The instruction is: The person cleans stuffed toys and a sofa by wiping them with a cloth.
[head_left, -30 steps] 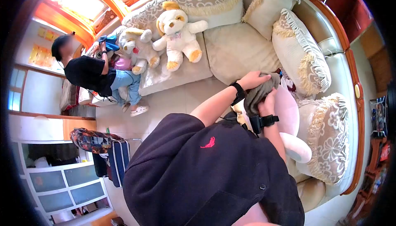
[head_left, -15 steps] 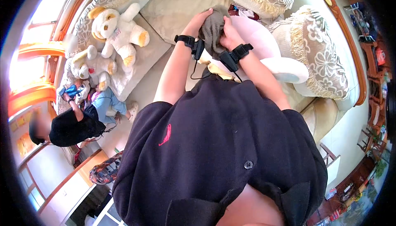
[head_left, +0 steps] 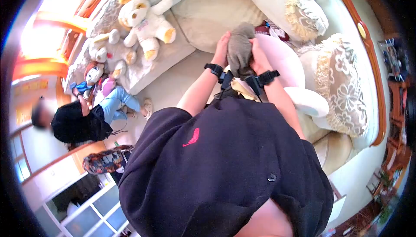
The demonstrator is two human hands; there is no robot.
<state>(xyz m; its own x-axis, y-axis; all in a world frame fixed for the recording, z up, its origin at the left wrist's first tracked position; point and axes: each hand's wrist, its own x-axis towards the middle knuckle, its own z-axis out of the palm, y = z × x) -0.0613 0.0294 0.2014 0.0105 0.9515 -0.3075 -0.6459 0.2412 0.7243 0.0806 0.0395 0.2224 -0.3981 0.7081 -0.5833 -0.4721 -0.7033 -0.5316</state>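
Note:
A grey, soft cloth-like bundle (head_left: 239, 48) is held between my two hands, above the floor in front of the sofa. My left hand (head_left: 222, 48) grips its left side, and my right hand (head_left: 258, 54) presses on its right side. Beneath the bundle, near my wrists, some pale yellow fabric (head_left: 243, 89) shows. A pink and white plush item (head_left: 281, 59) lies just right of my right hand. Behind it is a dark red and white patterned cloth (head_left: 272, 30).
The beige sofa (head_left: 212, 14) curves around the front, with fringed cushions (head_left: 342, 85) at right. Plush dogs (head_left: 149, 27) sit at left. Another person (head_left: 82, 122) in black sits at far left, holding something blue. A patterned bag (head_left: 104, 161) is at lower left.
The view has shifted, so the sofa and toys appear further right and lower. The grey bundle remains between both hands and now looks more compact and upright.

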